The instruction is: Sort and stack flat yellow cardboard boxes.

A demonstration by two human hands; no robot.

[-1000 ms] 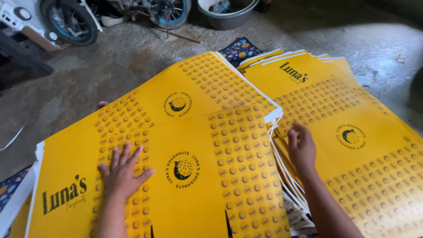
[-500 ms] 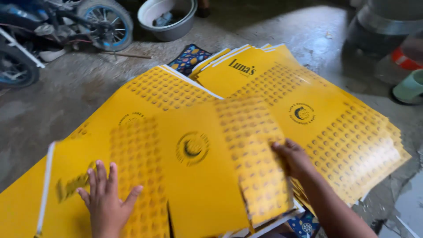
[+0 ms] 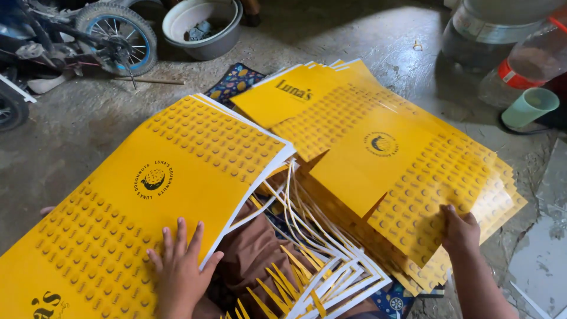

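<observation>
Head view, against the half-second before: top yellow sheet (image 3: 378,171) carried off the left-hand pile and laid across onto the right-hand stack (image 3: 496,195), printed face up, one corner tipped toward the lap. Right hand (image 3: 459,231) pinched on that sheet's near edge, thumb on top, other fingers tucked under and out of sight. Left hand (image 3: 180,273) pressed flat, fingers spread wide, gripping nothing, on the near corner of the left pile (image 3: 147,201). Reads as one more sheet moved across, with a thick pile under the left palm yet to go.

Between the two hands: a splay of white-and-yellow sheet edges (image 3: 307,254) fanned over brown cloth (image 3: 254,254), too tangled to count.

Hard to make out: the underside of the held sheet; the right stack's depth beyond the grip; near edge of the left pile cut by the frame. Beyond the piles, well apart: a small wheel (image 3: 118,32), a grey bowl (image 3: 204,26), a green cup (image 3: 531,106), a patterned mat (image 3: 236,82) partly buried.
</observation>
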